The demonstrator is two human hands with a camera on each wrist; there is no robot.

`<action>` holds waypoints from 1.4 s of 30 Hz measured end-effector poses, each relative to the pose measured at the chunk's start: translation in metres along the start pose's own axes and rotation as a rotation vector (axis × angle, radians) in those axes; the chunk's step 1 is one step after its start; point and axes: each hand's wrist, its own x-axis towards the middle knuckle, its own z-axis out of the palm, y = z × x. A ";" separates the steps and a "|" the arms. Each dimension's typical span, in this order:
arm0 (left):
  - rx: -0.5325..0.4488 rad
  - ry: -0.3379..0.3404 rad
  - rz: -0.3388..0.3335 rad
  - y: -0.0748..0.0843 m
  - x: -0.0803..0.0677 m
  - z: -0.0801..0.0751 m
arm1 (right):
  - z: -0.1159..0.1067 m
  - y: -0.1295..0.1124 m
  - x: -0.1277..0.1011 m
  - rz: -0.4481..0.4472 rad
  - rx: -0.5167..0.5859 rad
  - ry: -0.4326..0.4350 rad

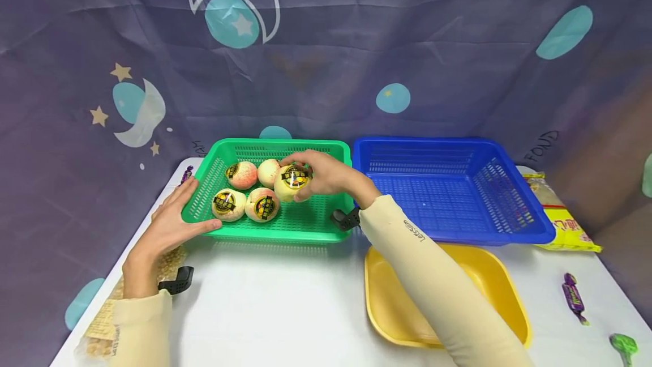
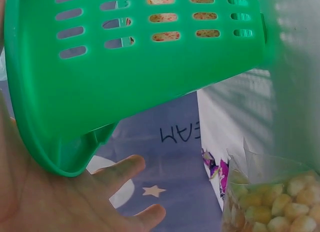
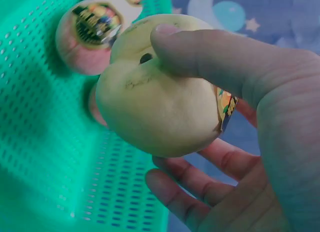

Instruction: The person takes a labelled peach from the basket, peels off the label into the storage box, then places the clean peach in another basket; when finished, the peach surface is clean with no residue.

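Note:
My right hand [image 1: 326, 173] grips a pale yellow peach [image 1: 291, 183] with a black label, over the green basket [image 1: 311, 235]. In the right wrist view, the thumb lies across the peach's cleft [image 3: 157, 106] and the other fingers curl beneath it. Several more peaches sit in the left half of the basket, among them a reddish peach [image 1: 241, 175] at the back and a labelled peach [image 1: 228, 205] in front. My left hand [image 1: 170, 218] rests at the basket's front left corner, thumb along the rim and fingers extended outside the wall.
A blue basket [image 1: 423, 237] stands to the right of the green one, with a yellow tub [image 1: 392, 304] in front. A yellow packet [image 1: 567, 228], a purple candy [image 1: 574, 298] and a green item [image 1: 623, 344] lie on the right. A bag of kernels [image 2: 280, 202] lies on the left.

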 end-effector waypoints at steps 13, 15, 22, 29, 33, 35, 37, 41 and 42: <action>-0.015 -0.009 0.013 0.001 -0.008 -0.006 | -0.012 -0.028 -0.055 -0.138 -0.045 0.067; -0.002 0.011 0.033 0.007 -0.009 -0.006 | -0.012 -0.027 -0.065 -0.135 -0.043 0.075; -0.064 0.082 0.222 0.055 -0.009 0.000 | -0.013 -0.024 -0.100 -0.130 -0.018 0.119; -0.172 0.050 0.466 0.117 -0.010 0.040 | -0.008 -0.023 -0.129 -0.133 -0.002 0.158; -0.233 -0.040 0.500 0.146 -0.016 0.061 | -0.002 -0.024 -0.141 -0.152 -0.022 0.184; -0.267 -0.074 0.501 0.155 -0.019 0.069 | 0.001 -0.025 -0.147 -0.157 -0.023 0.190; -0.297 -0.108 0.490 0.162 -0.022 0.074 | 0.005 -0.027 -0.153 -0.158 -0.020 0.188; -0.333 -0.166 0.495 0.172 -0.026 0.082 | 0.013 -0.030 -0.163 -0.154 -0.023 0.193; -0.340 -0.177 0.495 0.173 -0.027 0.083 | 0.014 -0.031 -0.166 -0.149 -0.024 0.195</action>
